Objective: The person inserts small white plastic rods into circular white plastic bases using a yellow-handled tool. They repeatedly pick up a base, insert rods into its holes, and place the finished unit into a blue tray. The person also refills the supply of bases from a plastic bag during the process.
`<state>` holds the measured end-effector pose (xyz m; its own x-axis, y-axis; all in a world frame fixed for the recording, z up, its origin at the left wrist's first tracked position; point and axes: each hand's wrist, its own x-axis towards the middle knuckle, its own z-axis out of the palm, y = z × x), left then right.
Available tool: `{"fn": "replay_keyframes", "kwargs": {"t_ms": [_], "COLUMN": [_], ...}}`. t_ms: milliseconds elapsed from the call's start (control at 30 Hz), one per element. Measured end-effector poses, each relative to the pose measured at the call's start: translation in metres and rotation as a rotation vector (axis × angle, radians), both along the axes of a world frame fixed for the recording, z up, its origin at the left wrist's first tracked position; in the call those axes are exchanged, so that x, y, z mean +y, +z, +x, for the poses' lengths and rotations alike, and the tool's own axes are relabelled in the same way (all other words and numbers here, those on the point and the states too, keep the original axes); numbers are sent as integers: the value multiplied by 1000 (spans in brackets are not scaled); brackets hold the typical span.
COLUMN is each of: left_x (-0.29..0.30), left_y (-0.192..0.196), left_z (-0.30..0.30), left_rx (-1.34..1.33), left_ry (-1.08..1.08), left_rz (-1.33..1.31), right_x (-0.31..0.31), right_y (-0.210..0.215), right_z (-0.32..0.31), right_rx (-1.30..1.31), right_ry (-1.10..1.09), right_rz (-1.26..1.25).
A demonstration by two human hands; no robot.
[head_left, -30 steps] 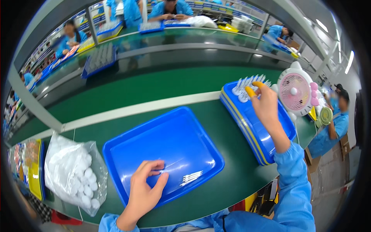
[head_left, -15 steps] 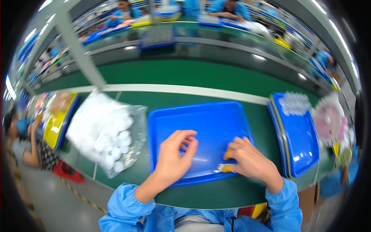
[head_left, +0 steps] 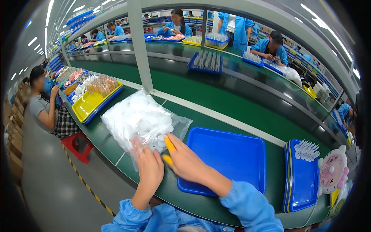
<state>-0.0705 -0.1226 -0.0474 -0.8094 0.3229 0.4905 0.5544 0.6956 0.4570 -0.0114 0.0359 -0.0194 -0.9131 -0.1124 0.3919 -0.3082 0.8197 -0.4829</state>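
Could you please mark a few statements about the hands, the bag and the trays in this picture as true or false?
1. Both hands rest at the clear plastic bag of white balls. True: the left hand and the right hand touch its near edge.
2. The blue tray nearest the hands is heaped with white balls. False: its floor shows bare blue.
3. The right hand wears yellow fingertip covers. True.
4. The bag lies to the right of that blue tray. False: it lies to its left.
5. The pink fan stands beside the yellow tray. False: it stands at the far right, by the stacked blue trays.
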Motion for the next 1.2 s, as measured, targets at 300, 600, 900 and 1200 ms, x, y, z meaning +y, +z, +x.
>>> {"fn": "replay_keyframes", "kwargs": {"t_ms": [300,600,900,1200], "left_x": [-11,-14,1,16], "left_y": [-9,-1,-15,-18], "left_z": [-6,-15,-26,-39], "left_rx": [-12,-85,-64,-108], "left_ry": [229,417,392,245], "left_rz": [70,118,366,905], "right_x": [-9,-36,-50,-79], "right_y": [-24,-28,-55,-43], "right_z": [-120,-118,-111,-88], "right_rx": [-6,-29,-54,-121], "right_ry": [-374,-523,-478,-260], "right_rz": [-137,-146,-409,-1291]}}
